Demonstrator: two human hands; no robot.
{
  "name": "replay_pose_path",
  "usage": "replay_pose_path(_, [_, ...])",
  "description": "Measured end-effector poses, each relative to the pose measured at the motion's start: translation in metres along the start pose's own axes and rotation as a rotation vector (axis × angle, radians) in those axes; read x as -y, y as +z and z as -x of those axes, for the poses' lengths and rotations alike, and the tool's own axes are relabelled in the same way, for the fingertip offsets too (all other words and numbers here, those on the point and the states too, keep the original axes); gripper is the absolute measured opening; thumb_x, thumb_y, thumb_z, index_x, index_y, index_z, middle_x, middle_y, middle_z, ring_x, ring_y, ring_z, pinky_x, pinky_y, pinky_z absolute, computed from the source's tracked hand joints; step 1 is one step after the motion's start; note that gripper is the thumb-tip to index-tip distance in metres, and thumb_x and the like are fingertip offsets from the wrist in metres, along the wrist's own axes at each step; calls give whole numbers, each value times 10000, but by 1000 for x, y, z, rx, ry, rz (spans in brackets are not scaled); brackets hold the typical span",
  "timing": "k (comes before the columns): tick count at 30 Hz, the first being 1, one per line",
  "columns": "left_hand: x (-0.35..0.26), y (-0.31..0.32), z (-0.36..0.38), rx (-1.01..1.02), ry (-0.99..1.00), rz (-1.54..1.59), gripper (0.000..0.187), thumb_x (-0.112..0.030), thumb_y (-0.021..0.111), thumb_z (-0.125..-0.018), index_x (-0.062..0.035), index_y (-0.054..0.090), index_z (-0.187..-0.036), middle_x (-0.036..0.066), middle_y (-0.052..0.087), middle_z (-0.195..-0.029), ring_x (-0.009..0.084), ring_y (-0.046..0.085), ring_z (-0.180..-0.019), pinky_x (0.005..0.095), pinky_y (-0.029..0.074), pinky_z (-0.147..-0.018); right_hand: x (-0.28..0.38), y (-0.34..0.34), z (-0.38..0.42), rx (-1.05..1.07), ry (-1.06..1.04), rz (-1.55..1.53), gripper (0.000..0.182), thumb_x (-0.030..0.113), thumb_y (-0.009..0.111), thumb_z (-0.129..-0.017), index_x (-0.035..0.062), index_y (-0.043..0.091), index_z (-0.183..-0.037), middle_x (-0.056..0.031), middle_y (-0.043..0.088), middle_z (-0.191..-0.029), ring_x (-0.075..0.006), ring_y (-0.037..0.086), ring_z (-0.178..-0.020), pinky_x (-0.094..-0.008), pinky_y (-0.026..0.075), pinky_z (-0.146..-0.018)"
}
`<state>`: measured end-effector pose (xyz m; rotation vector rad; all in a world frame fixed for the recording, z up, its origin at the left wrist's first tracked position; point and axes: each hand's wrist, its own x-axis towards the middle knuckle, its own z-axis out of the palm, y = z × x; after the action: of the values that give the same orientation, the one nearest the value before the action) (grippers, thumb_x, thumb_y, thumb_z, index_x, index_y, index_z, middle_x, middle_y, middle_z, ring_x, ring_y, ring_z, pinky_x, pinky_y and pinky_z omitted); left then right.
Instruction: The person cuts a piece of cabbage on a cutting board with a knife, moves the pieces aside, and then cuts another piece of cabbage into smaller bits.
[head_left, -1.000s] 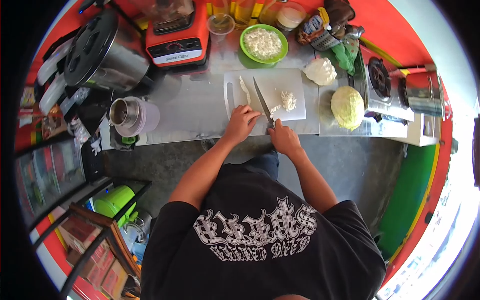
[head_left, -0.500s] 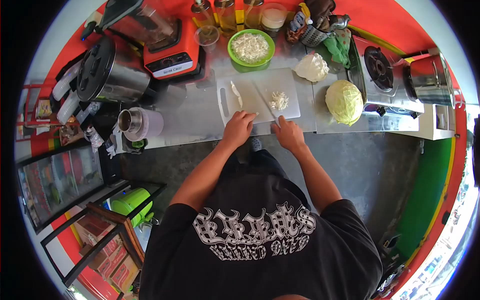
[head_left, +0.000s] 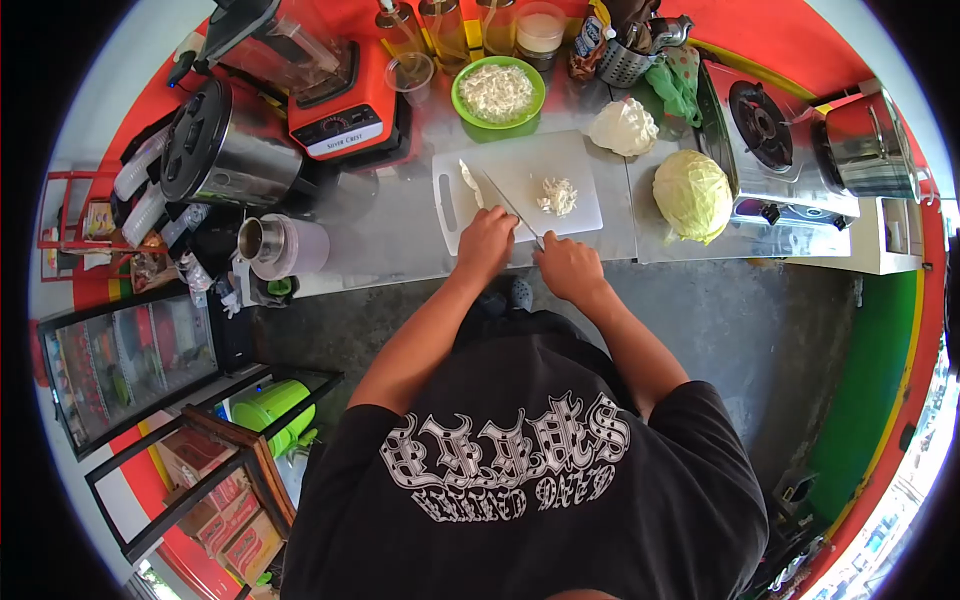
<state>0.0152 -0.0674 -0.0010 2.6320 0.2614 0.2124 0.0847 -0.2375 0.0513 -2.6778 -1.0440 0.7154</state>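
Note:
A white cutting board [head_left: 517,160] lies on the steel counter. Near its front edge, my right hand [head_left: 570,266] grips a knife [head_left: 511,207], whose blade slants up and left across the board. My left hand [head_left: 487,243] is closed with curled fingers on the board, close beside the blade; what it pinches is hidden. A small heap of shredded cabbage [head_left: 558,197] sits on the board's right half. One pale strip of cabbage [head_left: 470,182] lies by the board's handle slot, beyond my left hand.
Behind the board stands a green bowl [head_left: 457,100] of shredded cabbage. A cut cabbage piece [head_left: 623,128] and a whole cabbage [head_left: 692,197] are at the right, before a gas stove [head_left: 765,125]. On the left are a red blender [head_left: 345,120], a large pot [head_left: 245,140] and a flask [head_left: 297,247].
The knife has swung from slanting down beside the heap to a more leftward angle near my left hand. My right hand has moved slightly left and nearer my left hand.

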Motion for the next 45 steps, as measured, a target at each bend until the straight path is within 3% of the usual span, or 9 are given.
replay_pose_path(8, [6, -1, -2, 45, -13, 39, 122, -102, 658, -883, -96, 751, -961, 43, 677, -976, 284, 649, -984, 419, 563, -822, -1, 38, -14, 11, 49, -37, 305, 294, 610, -986, 4, 531, -1040, -212, 738, -908, -400, 737, -869, -488, 587, -738])
replay_pose_path(15, [8, -3, -3, 62, -47, 79, 125, -109, 667, -886, -95, 772, -953, 52, 701, -959, 290, 657, -976, 415, 555, -843, 7, 28, -15, -11, 4, 99, 278, 286, 586, -1000, 24, 510, -1058, -176, 746, -873, -342, 751, -836, -465, 590, -716])
replay_pose_path(19, [9, 1, -2, 7, 20, 73, 109, -117, 679, -880, -88, 773, -927, 63, 705, -941, 300, 656, -964, 419, 549, -835, 8, 41, -18, -56, 28, 91, 208, 227, 566, -985, 31, 528, -1047, -164, 751, -869, -329, 755, -818, -446, 593, -703])
replay_pose_path(22, [11, 2, -1, 16, 20, 34, 102, -115, 689, -868, -79, 771, -916, 73, 705, -938, 310, 656, -949, 430, 541, -821, 9, 37, -22, -12, 42, 76, 301, 302, 575, -1004, 16, 501, -1065, -190, 744, -860, -367, 747, -832, -491, 581, -725])
replay_pose_path(31, [6, 0, -3, -20, -101, 114, 62, -108, 697, -850, -63, 731, -877, 87, 689, -917, 327, 650, -937, 441, 534, -808, 14, 53, -25, -98, 32, 79, 288, 294, 585, -993, 22, 505, -1044, -189, 737, -814, -354, 749, -777, -475, 585, -671])
replay_pose_path(45, [10, 4, 13, -61, 6, -12, 122, -108, 648, -888, -86, 762, -925, 59, 688, -932, 290, 645, -944, 414, 551, -807, 21, 44, -18, -55, 31, 65, 269, 274, 568, -995, 14, 507, -1027, -190, 737, -813, -369, 750, -783, -478, 591, -672])
